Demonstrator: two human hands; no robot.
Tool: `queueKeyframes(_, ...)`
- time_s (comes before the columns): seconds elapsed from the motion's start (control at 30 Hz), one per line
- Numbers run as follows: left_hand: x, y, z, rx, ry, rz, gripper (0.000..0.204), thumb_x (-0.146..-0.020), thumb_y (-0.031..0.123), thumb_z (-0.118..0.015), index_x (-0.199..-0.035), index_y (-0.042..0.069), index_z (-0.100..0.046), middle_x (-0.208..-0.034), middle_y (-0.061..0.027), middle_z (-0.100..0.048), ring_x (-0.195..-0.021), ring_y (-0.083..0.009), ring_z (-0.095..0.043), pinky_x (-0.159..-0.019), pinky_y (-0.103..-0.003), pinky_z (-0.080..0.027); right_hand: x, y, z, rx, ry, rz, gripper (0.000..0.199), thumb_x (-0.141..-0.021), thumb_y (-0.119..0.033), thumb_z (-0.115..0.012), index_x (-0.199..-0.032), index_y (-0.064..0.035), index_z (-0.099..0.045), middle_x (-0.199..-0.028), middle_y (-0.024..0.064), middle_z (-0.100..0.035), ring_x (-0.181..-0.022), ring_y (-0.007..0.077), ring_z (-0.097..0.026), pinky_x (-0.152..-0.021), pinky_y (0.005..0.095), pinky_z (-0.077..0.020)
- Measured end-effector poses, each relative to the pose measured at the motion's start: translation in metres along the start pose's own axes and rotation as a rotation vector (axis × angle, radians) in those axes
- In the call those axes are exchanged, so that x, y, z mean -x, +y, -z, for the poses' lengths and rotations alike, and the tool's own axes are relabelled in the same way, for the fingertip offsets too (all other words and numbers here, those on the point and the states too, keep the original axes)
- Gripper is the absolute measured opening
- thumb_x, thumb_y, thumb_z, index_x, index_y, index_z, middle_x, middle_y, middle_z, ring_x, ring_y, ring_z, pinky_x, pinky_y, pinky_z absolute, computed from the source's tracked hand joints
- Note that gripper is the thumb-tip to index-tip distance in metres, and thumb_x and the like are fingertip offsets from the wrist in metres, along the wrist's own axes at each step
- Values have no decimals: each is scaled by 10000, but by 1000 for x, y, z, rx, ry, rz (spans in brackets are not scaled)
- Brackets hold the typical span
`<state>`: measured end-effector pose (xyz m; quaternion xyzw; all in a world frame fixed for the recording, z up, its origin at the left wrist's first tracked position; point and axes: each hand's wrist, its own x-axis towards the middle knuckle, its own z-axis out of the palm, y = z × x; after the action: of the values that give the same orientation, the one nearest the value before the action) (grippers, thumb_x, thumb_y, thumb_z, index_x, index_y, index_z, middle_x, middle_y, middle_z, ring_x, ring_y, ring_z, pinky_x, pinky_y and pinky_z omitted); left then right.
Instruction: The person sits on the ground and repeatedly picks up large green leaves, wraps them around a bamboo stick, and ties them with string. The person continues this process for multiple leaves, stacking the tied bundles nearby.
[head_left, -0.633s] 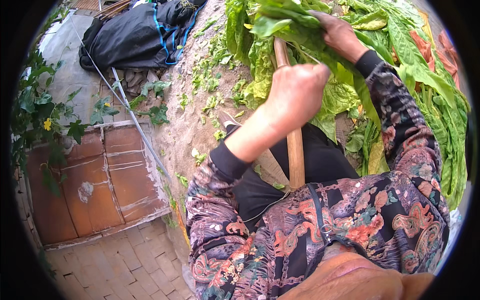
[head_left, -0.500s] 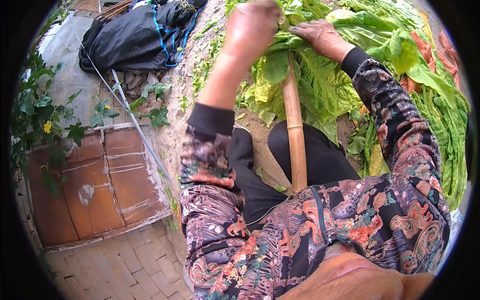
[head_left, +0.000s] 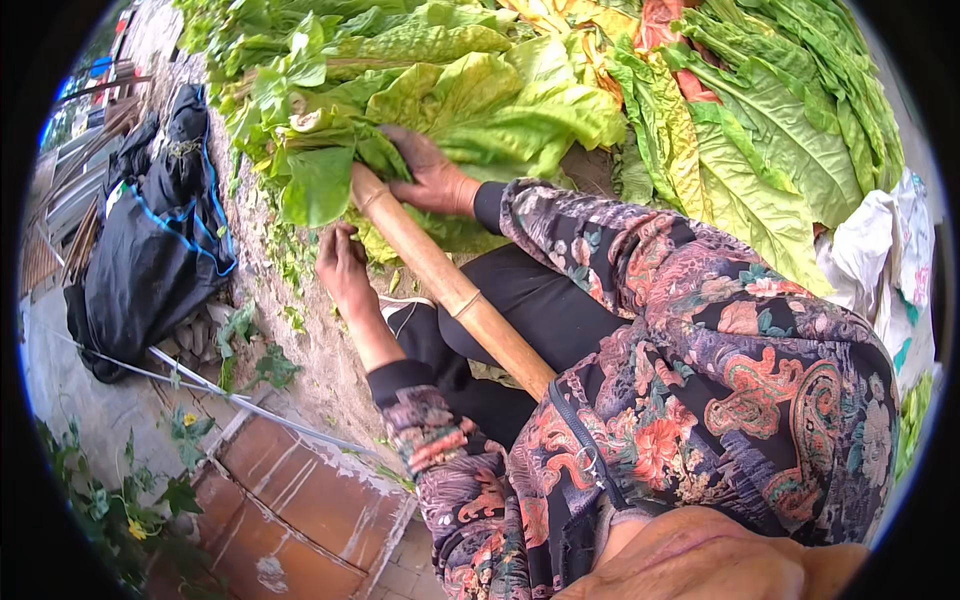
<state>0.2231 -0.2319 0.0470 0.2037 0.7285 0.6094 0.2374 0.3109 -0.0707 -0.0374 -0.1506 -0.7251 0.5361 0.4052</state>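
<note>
A bamboo pole [head_left: 455,290] slants from my lap toward large green leaves [head_left: 470,110], which look like tobacco leaves. My right hand [head_left: 432,175] is at the pole's far end, its fingers and thumb around the leaves bunched there; some fingertips are hidden. One broad leaf [head_left: 318,185] hangs over the left side of that end. Just below this leaf, my left hand [head_left: 345,262] has its fingers curled together. Whatever they hold, if anything, is too small to make out.
More green and yellowing leaves [head_left: 790,130] are heaped at the far right, near a white sack [head_left: 870,245]. Dark cloth with blue edging [head_left: 160,230] lies at the left. A rusty brown panel [head_left: 290,490], a thin metal bar [head_left: 250,400] and a vine [head_left: 110,490] are at lower left.
The view has swung right, so the leaves and pole appear farther left. My left hand has come down from above the leaves to below the pole's end. My right hand stays at the leaves.
</note>
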Motion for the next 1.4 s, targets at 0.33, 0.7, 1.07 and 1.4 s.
queueKeyframes(0.33, 80, 77, -118, 31, 18, -145, 176, -967, 100, -445, -1011, -7, -578, -623, 36, -443, -542, -15, -369, -469, -169, -269, 22, 62, 217, 206, 337, -567, 420, -837, -304, -646, -1146, -37, -550, -1059, 135, -622, -983, 244, -594, -831, 335, -509)
queueKeyframes(0.7, 73, 74, -119, -70, 23, -175, 195, -960, 123, -457, -1045, -1, -582, -624, 36, -452, -534, -13, -340, -476, -161, -240, 162, 148, 332, 1256, 164, -930, 824, -660, -214, -724, -1353, -77, -299, -1143, 194, -545, -966, 366, -589, -821, 436, -474)
queueKeyframes(1.07, 58, 77, -124, -160, -214, -127, 775, -717, 317, -780, -1266, -94, -420, -723, -10, -559, -622, -74, -502, -566, -194, -414, 65, -98, 243, 417, -278, -77, 778, -680, -152, -719, -1351, 0, -356, -1227, 201, -524, -1119, 281, -534, -949, 337, -421)
queueKeyframes(1.4, 56, 71, -105, 528, -302, -190, 410, -784, 87, -647, -1163, -32, -548, -1041, -79, -616, -952, -161, -582, -873, -292, -456, 24, -43, 201, -135, -376, -224, 614, -936, -513, -350, -1263, -14, -498, -1288, 154, -509, -1196, 238, -463, -1032, 326, -314)
